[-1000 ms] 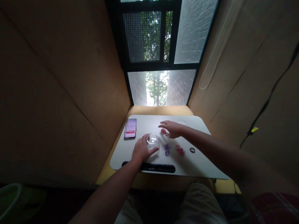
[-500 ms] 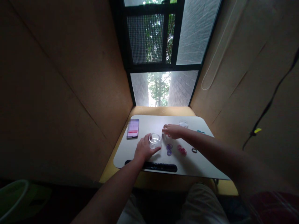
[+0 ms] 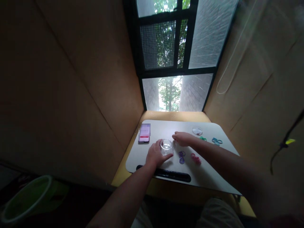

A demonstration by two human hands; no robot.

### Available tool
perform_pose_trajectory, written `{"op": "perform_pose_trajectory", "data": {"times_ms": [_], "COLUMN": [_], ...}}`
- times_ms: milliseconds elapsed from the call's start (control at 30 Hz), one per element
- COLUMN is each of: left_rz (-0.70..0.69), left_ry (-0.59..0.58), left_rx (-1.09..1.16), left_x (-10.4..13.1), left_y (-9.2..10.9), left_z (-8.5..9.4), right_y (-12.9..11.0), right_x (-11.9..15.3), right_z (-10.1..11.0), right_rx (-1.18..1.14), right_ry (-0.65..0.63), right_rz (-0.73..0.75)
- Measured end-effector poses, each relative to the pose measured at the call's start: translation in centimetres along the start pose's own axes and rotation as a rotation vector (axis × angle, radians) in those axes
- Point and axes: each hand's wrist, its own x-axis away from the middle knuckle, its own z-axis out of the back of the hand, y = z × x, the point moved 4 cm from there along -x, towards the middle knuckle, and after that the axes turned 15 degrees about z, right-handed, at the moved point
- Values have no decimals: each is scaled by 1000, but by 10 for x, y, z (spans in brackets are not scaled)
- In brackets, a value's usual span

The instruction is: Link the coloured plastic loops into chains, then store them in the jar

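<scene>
My left hand [image 3: 156, 154] is wrapped round the side of a clear round jar [image 3: 166, 146] standing on the white table [image 3: 140, 158]. Just right of the jar, my right hand [image 3: 182, 138] hovers low with its fingers drawn together; whatever may be between them is too small to make out. Purple rings [image 3: 181, 157] lie below my right hand, and pink rings [image 3: 196, 159] lie further right. Green rings [image 3: 203, 138] and teal rings [image 3: 217, 141] sit beyond my right forearm, near a clear round lid [image 3: 197, 130].
A phone [image 3: 144, 133] lies at the table's back left. A black slot [image 3: 172, 175] runs along the front edge. Behind the table is a window [image 3: 169, 93]. On the floor at lower left stands a green basket [image 3: 26, 199], and a dark cord [image 3: 285, 142] hangs at right.
The whole view has shifted, so the table appears further right and lower. My left hand stays on the jar. Green rings now show beyond my right forearm, and the brown ring is hidden.
</scene>
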Motion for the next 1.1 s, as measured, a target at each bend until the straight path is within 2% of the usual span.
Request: {"op": "perform_pose_trajectory", "data": {"times_ms": [300,600,800,933,1100], "left_rz": [26,19,33,50,54], "left_ry": [-7,-6,-10,-15,-12], "left_rx": [-8,-28,-27,-23,-20], "left_x": [1,0,0,0,1], "left_y": [-2,-4,-4,-4,-2], "left_z": [0,-3,-2,-3,-2], "right_y": [-2,13,23,25,22], "right_x": [-19,-19,-17,-21,-26], "right_z": [-19,-15,-22,-27,-28], "right_rx": [-82,-246,-331,-370,-350], "right_ry": [86,175,267,247,136], "right_rz": [-102,-290,-385,-401,-390]}}
